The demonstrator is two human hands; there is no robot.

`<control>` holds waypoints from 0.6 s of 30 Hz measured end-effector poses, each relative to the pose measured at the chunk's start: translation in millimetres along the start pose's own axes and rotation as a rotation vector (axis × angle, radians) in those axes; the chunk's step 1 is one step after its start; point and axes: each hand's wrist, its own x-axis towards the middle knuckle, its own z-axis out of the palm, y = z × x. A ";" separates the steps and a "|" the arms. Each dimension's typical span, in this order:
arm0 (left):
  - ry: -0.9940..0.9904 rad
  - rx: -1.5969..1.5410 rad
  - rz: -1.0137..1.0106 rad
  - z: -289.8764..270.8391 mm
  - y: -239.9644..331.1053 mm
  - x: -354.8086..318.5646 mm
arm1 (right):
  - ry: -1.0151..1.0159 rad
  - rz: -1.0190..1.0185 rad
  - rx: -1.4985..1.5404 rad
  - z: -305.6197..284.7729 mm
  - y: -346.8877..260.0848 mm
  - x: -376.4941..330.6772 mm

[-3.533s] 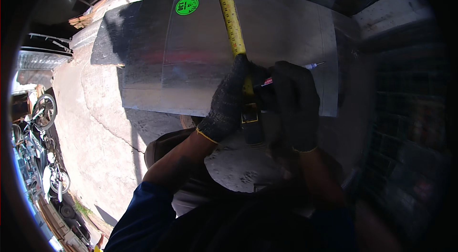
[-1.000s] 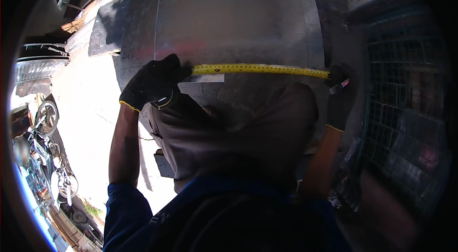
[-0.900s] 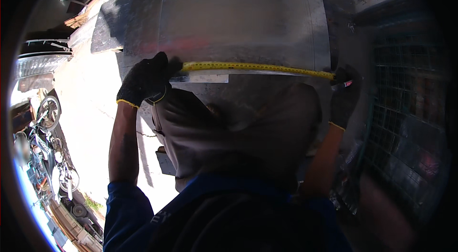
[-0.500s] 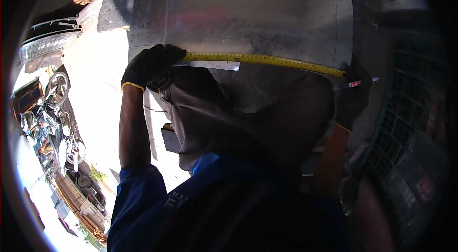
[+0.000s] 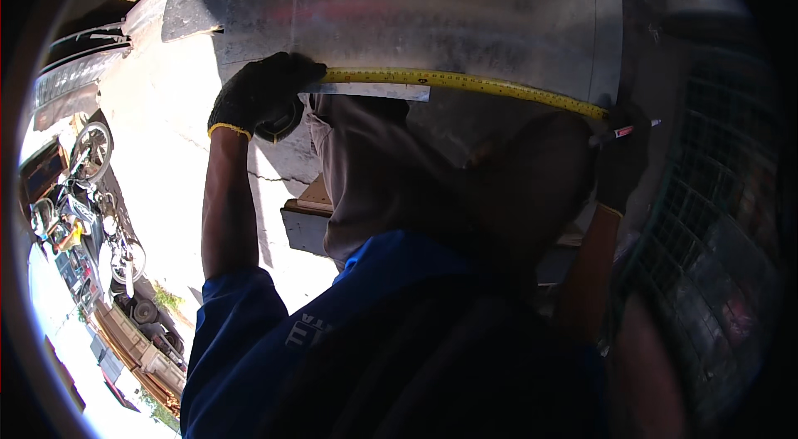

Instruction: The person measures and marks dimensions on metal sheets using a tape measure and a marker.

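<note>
A yellow tape measure [image 5: 465,81] is stretched along the near edge of a grey metal sheet [image 5: 449,7]. My left hand [image 5: 264,96], in a dark glove with a yellow cuff, is closed round the tape at the sheet's left side; a rounded dark shape under the fingers may be its case. At the right corner my right hand [image 5: 623,160], also gloved and in shadow, is closed with a marker pen [image 5: 619,134] sticking out sideways. Its fingertips are by the tape's right end, and the dimness hides whether they pinch it. A bright narrow metal strip [image 5: 374,91] shows just below the tape.
My bent knees [image 5: 374,165] are close under the sheet's near edge. A low wooden-topped block [image 5: 309,214] sits by my left leg. Green wire mesh [image 5: 706,206] stands at the right. Motorcycles [image 5: 100,214] and stacked boards [image 5: 137,339] are farther off at the left.
The sheet, tape and both hands appear slightly higher in the view, and more of the block by my leg shows. Both hands keep their places along the stretched tape.
</note>
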 end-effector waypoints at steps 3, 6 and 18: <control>0.041 0.079 0.032 5.7 -11.7 -0.5 | 0.050 0.039 -0.137 5.5 -11.6 -2.0; 0.130 0.027 0.194 11.3 -24.5 -3.1 | 0.206 -0.083 0.375 12.1 -25.0 -1.7; -0.011 -0.136 0.164 17.0 -50.3 11.0 | -0.420 -0.023 0.635 110.0 -67.9 1.3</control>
